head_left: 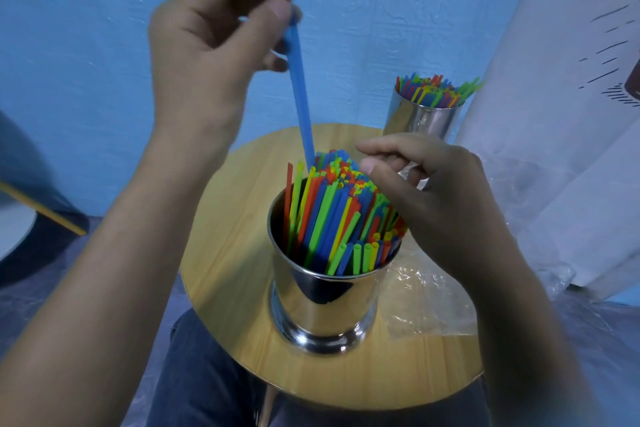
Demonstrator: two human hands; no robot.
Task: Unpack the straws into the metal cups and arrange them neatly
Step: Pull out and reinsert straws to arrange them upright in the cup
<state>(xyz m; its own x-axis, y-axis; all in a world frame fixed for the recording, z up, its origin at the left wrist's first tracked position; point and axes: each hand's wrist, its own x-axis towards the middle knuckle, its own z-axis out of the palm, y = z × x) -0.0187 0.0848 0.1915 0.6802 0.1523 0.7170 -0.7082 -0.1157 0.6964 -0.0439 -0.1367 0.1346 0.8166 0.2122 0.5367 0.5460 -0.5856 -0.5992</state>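
Note:
A shiny metal cup [323, 302] stands near the middle of the round wooden table [228, 274], packed with several red, green, yellow and blue straws [332, 215]. My left hand [211, 42] is raised above it and pinches the top of a blue straw [300, 97], whose lower end dips into the bundle. My right hand [429, 198] hovers over the right side of the bundle with loosely curled fingers touching the straw tips. A second metal cup [420, 123], also full of coloured straws, stands at the table's far right edge.
Crumpled clear plastic wrapping [426, 302] lies on the table to the right of the near cup. A white curtain [561, 149] hangs at the right. A blue wall is behind. My legs in dark trousers [207, 374] are under the table.

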